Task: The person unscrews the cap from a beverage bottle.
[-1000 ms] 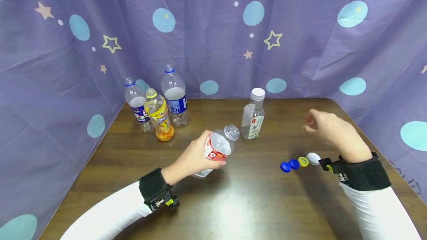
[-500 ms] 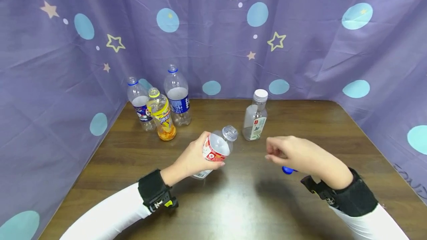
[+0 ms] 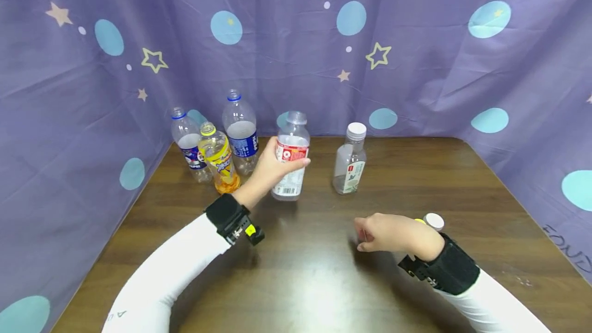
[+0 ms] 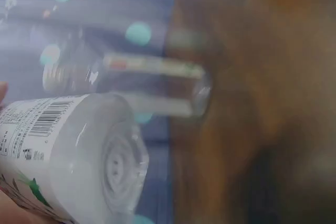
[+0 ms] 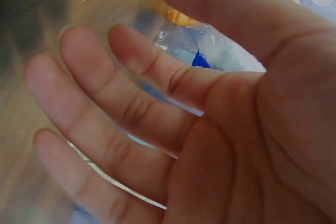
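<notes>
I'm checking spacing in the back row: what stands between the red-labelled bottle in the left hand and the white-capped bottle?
Nothing: in the head view only bare table separates the red-labelled bottle, held by the left hand, from the white-capped bottle.

Table (image 3: 324, 281): dark wood grain, glossy, throws a glare patch. Backdrop (image 3: 416, 66): thin purple cloth, matt, creased. Bottle (image 3: 290, 161) in left hand (image 3: 268, 168): clear glossy plastic, clear ribbed cap, paper-looking red/white label. Capped bottle (image 3: 350, 161): clear plastic, matt white cap. Loose cap (image 3: 433, 221): white plastic. Wrist straps (image 3: 446, 271): black matt fabric. Sleeves (image 3: 157, 281): white smooth cloth.
</notes>
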`<state>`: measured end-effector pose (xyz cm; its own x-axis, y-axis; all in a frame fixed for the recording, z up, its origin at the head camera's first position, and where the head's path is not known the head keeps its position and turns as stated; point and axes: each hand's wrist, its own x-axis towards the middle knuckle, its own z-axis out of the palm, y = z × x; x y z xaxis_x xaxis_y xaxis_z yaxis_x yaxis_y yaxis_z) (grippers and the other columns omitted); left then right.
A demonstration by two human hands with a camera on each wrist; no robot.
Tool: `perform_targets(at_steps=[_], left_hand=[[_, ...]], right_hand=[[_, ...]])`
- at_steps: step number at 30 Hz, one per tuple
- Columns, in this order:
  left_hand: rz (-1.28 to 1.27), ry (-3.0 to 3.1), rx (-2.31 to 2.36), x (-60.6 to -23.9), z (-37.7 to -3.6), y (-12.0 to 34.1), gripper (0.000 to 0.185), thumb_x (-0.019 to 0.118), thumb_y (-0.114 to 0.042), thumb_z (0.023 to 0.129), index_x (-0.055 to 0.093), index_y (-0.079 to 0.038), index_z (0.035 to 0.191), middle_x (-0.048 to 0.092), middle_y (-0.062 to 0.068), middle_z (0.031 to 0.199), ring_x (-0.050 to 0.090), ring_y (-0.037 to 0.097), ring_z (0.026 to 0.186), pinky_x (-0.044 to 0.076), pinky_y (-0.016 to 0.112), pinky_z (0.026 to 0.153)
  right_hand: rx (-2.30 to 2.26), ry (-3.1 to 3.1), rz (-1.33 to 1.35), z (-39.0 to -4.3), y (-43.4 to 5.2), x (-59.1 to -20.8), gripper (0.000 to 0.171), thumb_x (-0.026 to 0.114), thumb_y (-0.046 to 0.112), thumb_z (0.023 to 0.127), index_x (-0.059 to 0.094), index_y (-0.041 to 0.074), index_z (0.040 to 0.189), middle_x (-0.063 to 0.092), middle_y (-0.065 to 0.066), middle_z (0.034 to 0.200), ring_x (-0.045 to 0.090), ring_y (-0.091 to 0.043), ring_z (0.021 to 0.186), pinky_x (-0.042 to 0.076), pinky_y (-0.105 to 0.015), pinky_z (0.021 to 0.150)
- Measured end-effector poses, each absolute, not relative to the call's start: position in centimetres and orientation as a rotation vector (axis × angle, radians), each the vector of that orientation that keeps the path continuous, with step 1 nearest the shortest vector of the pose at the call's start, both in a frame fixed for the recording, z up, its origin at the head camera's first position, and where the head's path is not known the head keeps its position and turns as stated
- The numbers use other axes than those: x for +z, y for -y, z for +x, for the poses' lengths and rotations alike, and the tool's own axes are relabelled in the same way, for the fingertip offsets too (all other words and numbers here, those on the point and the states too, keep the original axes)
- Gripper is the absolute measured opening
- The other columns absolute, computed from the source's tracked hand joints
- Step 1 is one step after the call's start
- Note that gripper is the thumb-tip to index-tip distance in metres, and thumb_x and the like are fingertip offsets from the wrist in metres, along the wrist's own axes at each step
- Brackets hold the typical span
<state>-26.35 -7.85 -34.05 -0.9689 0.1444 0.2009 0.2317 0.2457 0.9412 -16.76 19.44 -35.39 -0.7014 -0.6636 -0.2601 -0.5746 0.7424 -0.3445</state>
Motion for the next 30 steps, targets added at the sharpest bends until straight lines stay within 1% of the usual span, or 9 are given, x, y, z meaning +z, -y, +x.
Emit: perform_targets(at_steps=[3,6,8,12,15,20,22,26,30], left_hand=[[-0.398,2.211,-1.835,-34.0,-29.0,7.6,0.069,0.082,-0.019,0.075,0.04,-0.006,0.128,0.061,0.013,0.115,0.061,0.026,0.1,0.05,0.04,0.091],[-0.419,2.076,-1.762,-34.9,-31.4,7.5,0.071,0.083,-0.018,0.075,0.038,-0.008,0.129,0.059,0.013,0.118,0.06,0.026,0.106,0.048,0.04,0.095],[-0.371,2.053,-1.703,-36.0,-32.5,7.4,0.074,0.084,-0.021,0.073,0.039,-0.009,0.13,0.056,0.012,0.121,0.056,0.026,0.11,0.045,0.04,0.098],[-0.185,2.094,-1.652,-38.4,-34.1,6.8,0.077,0.087,-0.027,0.07,0.042,-0.01,0.131,0.045,0.015,0.125,0.045,0.027,0.116,0.038,0.038,0.102],[-0.147,2.122,-1.696,-40.0,-34.9,6.3,0.08,0.087,-0.024,0.07,0.04,-0.008,0.133,0.043,0.016,0.128,0.043,0.027,0.12,0.036,0.038,0.105],[-0.15,2.113,-1.849,-41.8,-35.4,5.8,0.081,0.085,-0.014,0.072,0.035,-0.008,0.135,0.052,0.013,0.129,0.05,0.026,0.12,0.038,0.038,0.106],[-0.126,2.129,-1.86,-42.1,-35.4,5.7,0.081,0.085,-0.013,0.072,0.035,-0.008,0.135,0.053,0.012,0.128,0.052,0.025,0.12,0.038,0.037,0.106],[-0.113,2.171,-1.827,-42.3,-35.6,5.7,0.083,0.086,-0.015,0.071,0.035,-0.007,0.136,0.053,0.014,0.129,0.051,0.027,0.121,0.038,0.038,0.107],[-0.055,2.268,-1.723,-42.2,-35.6,5.9,0.086,0.087,-0.023,0.07,0.035,-0.007,0.136,0.053,0.014,0.131,0.051,0.028,0.123,0.038,0.04,0.107]], right_hand=[[-0.336,-2.562,-0.916,-16.7,-19.5,-35.8,0.021,0.072,0.026,0.084,0.053,0.017,0.082,0.051,0.012,0.068,0.045,0.0,0.06,0.039,-0.021,0.055],[-0.344,-2.558,-0.909,-16.6,-19.7,-36.1,0.021,0.072,0.024,0.084,0.053,0.017,0.081,0.05,0.012,0.067,0.043,0.0,0.059,0.039,-0.021,0.054],[-0.348,-2.564,-0.921,-16.6,-19.7,-36.3,0.021,0.072,0.024,0.084,0.053,0.016,0.081,0.049,0.012,0.067,0.043,0.0,0.058,0.038,-0.02,0.054],[-0.365,-2.569,-0.954,-16.5,-19.9,-36.6,0.02,0.072,0.023,0.084,0.054,0.016,0.08,0.049,0.012,0.066,0.042,0.0,0.058,0.038,-0.02,0.053],[-0.375,-2.564,-0.951,-16.4,-20.1,-36.7,0.02,0.072,0.023,0.084,0.054,0.015,0.082,0.049,0.012,0.067,0.042,0.0,0.058,0.038,-0.02,0.053],[-0.369,-2.576,-0.947,-16.6,-20.3,-36.8,0.019,0.072,0.023,0.085,0.054,0.015,0.083,0.049,0.011,0.068,0.043,0.0,0.059,0.038,-0.02,0.054],[-0.369,-2.575,-0.945,-16.6,-20.2,-36.8,0.019,0.071,0.023,0.085,0.054,0.016,0.084,0.049,0.011,0.068,0.043,-0.001,0.059,0.038,-0.02,0.054],[-0.366,-2.579,-0.926,-16.6,-20.1,-36.8,0.019,0.071,0.024,0.085,0.054,0.017,0.084,0.048,0.011,0.068,0.042,-0.001,0.059,0.038,-0.021,0.054],[-0.367,-2.586,-0.939,-16.5,-20.0,-36.9,0.02,0.072,0.023,0.085,0.053,0.017,0.084,0.048,0.011,0.069,0.042,-0.001,0.06,0.038,-0.021,0.054]])
